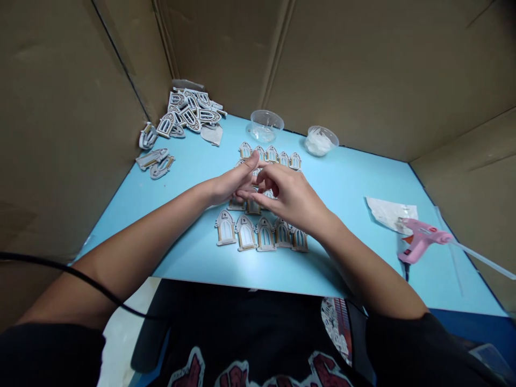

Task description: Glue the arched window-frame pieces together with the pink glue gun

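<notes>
Both hands meet above rows of small arched window pieces (265, 235) lying on the light blue table (189, 258). My left hand (237, 180) has its palm turned toward the other hand, thumb raised and fingers apart, with no object visible in it. Over its fingers, my right hand (288, 196) is curled, thumb and fingertips close to the left fingers. Whether anything small sits between the right fingertips cannot be made out. The hands partly cover the middle rows; the front row and the back row (271, 154) show.
A pile of arched pieces (189, 115) fills the back left corner, with a few loose ones (153, 158) nearby. Two clear tubs (266, 124) (320, 142) stand at the back. A pink glue gun (423, 239) rests on the right by a white packet (389, 212). Cardboard walls surround the table.
</notes>
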`<action>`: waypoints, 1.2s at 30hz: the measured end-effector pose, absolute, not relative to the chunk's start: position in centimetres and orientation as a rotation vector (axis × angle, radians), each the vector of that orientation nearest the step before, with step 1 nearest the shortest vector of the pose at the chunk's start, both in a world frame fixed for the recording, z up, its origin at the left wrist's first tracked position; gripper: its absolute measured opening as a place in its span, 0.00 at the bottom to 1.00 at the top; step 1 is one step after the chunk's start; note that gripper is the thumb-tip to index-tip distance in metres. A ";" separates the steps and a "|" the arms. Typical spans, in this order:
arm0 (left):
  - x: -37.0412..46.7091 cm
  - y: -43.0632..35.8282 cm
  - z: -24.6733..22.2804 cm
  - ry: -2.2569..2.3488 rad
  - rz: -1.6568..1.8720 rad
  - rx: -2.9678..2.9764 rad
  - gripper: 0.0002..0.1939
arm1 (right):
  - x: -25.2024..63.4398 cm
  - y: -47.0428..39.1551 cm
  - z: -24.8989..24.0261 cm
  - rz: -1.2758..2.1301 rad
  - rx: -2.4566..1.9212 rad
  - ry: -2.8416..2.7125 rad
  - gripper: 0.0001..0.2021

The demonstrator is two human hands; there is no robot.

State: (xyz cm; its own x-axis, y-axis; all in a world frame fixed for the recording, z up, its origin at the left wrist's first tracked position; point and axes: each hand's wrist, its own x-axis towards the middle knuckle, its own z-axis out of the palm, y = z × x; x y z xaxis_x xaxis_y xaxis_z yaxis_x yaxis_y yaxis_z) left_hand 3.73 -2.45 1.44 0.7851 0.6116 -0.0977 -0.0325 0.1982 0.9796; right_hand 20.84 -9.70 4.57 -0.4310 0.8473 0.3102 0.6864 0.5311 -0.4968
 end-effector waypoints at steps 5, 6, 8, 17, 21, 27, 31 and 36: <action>4.3 -3.4 1.4 0.574 0.532 1.278 0.47 | 21.0 -8.7 2.8 0.341 -1.035 -2.330 0.03; 4.3 -3.4 1.2 0.576 0.566 1.290 0.48 | 21.0 -8.6 2.7 0.356 -1.011 -2.330 0.04; 4.4 -3.1 0.8 0.540 0.604 1.346 0.48 | 21.1 -8.6 3.2 0.387 -0.977 -2.310 0.07; 3.9 -2.0 -0.1 0.619 0.602 1.835 0.16 | 24.0 -12.3 5.9 0.215 -0.973 -2.519 0.11; 3.9 -2.5 0.0 0.625 0.446 2.188 0.08 | 25.5 -14.4 2.9 0.226 -0.985 -2.587 0.13; 4.4 -3.1 -0.2 0.516 0.277 2.419 0.07 | 25.6 -16.2 -0.6 0.048 -1.065 -2.589 0.14; 4.3 -3.2 -0.4 0.490 0.233 2.465 0.02 | 25.3 -17.0 -1.0 -0.188 -0.993 -2.662 0.14; 4.3 -3.3 -0.5 0.488 0.197 2.513 0.02 | 25.4 -17.3 -1.4 -0.355 -0.895 -2.667 0.14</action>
